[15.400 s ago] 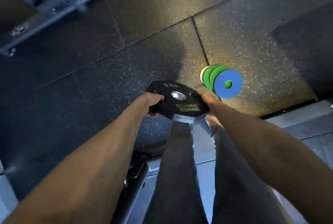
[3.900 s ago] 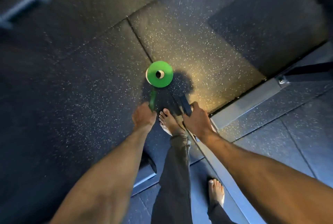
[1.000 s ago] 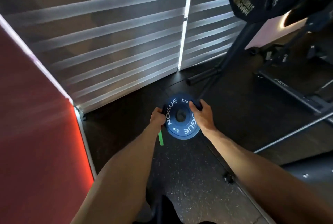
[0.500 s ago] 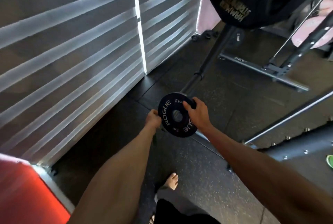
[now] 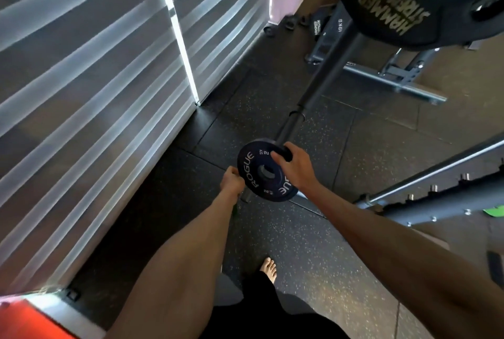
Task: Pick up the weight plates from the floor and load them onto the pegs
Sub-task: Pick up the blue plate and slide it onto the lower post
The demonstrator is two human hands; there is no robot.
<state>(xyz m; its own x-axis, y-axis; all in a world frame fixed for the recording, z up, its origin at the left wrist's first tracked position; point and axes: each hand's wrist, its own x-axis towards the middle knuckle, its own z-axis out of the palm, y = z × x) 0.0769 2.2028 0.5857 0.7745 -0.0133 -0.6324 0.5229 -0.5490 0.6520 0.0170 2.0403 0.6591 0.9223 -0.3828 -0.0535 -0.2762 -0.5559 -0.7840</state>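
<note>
Black speckled rubber floor tiles [image 5: 313,243] carry one bare foot [image 5: 268,270] and a grey steel frame base [image 5: 395,84].

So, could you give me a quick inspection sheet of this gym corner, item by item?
Surface: dark speckled floor.
Job's things: blue plate held in front of the bar, whose end pokes out below it; big plate at the bar's far end.
Clutter: green scrap at the right edge; small dark bits by the wall.
Grips: left hand grips the blue plate's left rim; right hand pinches its top rim.
Cables: nothing seen.
Surroundings: striped blinds, steel frame, a bare foot.
</note>
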